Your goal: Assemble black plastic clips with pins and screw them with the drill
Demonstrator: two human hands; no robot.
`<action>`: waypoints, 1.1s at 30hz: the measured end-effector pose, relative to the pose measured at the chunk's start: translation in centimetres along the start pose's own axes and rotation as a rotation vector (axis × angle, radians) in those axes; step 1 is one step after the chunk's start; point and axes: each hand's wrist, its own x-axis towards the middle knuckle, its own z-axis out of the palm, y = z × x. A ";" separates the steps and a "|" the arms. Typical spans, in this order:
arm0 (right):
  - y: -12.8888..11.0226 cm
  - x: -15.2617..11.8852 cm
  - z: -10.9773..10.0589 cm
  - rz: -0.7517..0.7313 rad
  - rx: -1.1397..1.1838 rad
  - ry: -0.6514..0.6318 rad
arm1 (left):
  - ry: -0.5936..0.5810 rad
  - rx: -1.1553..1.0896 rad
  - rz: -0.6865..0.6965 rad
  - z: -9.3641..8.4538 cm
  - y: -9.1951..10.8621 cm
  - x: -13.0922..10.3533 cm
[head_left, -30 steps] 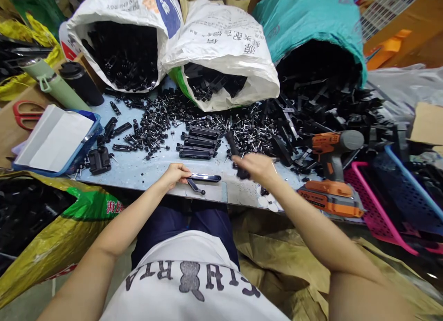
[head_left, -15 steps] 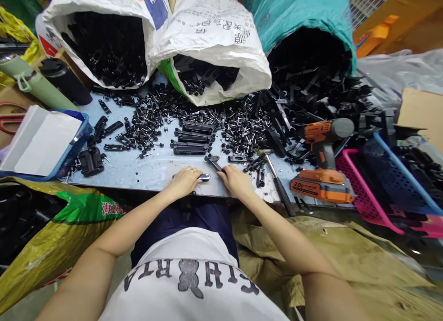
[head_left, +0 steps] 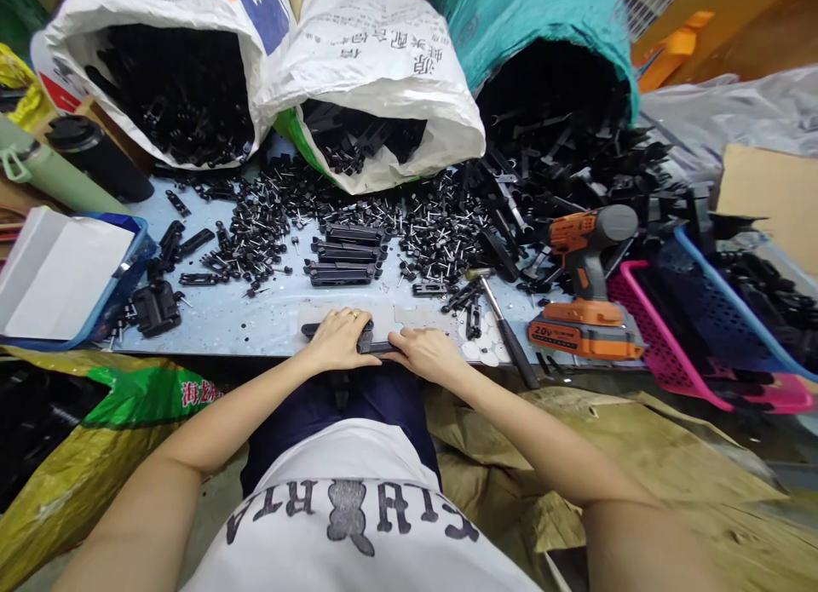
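Near the front edge of the bench, my left hand (head_left: pixel 338 338) is closed over a long black plastic part (head_left: pixel 310 329), whose rounded end sticks out to the left. My right hand (head_left: pixel 427 350) pinches a narrow black arm piece (head_left: pixel 379 347) between thumb and fingers. The two pieces meet beside my left thumb; whether they are joined cannot be made out, since my fingers cover much of them. Just beyond my hands lie several finished-looking black bars (head_left: pixel 345 273) in a stack of rows, and a small black slotted part (head_left: pixel 473 319) is to the right.
Loose black-headed screws (head_left: pixel 256 234) are heaped behind. Open white sacks (head_left: pixel 389 81) and a teal sack (head_left: pixel 537 21) hold black parts. On the right are a hammer (head_left: pixel 511 336), an orange cordless drill (head_left: pixel 584 324) and a pink basket (head_left: pixel 665 345). A blue basket (head_left: pixel 95 311) stands left.
My right hand has brought the black arm piece down and left against the part under my left hand. The silver end that showed by my left hand is out of sight.
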 end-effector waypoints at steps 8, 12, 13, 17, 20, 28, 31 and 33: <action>-1.3 -0.8 -1.7 0.090 -0.030 0.043 | 0.084 -0.044 0.041 0.7 -1.0 -0.6; -1.2 -0.9 -2.7 0.046 -0.055 0.061 | 0.146 -0.022 0.084 1.4 -1.3 -0.9; -1.0 -0.8 -2.8 0.030 -0.060 0.060 | 0.154 -0.015 0.082 1.5 -1.3 -1.0; 0.6 -0.1 -2.4 -0.025 -0.070 0.060 | 0.119 -0.033 0.095 1.1 -0.7 -0.7; 2.3 0.2 -0.7 -0.040 -0.066 0.107 | 0.195 -0.045 0.064 -1.0 -2.1 1.2; 4.5 0.2 1.9 -0.051 0.104 0.277 | 0.358 0.142 -0.693 -7.7 -13.5 9.2; 6.2 2.8 0.6 0.081 0.147 0.399 | 0.437 0.100 -0.635 -7.3 -13.2 8.5; 7.6 5.4 -0.5 0.207 0.128 0.454 | 0.594 -0.054 -0.544 -6.2 -11.5 6.3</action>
